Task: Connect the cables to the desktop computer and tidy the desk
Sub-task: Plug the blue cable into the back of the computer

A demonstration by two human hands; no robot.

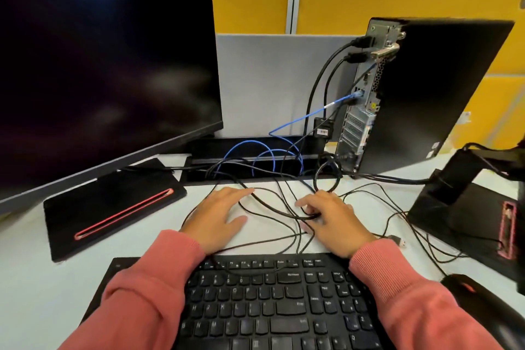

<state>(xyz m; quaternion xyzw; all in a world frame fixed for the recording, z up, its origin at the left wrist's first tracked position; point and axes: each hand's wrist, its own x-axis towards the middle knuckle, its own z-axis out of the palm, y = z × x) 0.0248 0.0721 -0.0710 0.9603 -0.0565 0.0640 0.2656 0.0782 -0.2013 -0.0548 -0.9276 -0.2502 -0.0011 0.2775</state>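
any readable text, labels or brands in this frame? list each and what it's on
Keyboard: white key legends; number-pad "7" and "2" read, a few letters such as "K" and "L" just about; the rest is blurred.
White sticker on the small black adapter: print too small to read.
Yellow sticker on the computer tower's rear panel: a mark, unreadable.
Sticker low on the tower's side: blurred.
No brand name legible anywhere.

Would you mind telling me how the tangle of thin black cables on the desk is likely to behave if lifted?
The thin black cables lie in loose loops, so probably floppy and light. They cross each other and the blue cable, so lifting one likely drags others.
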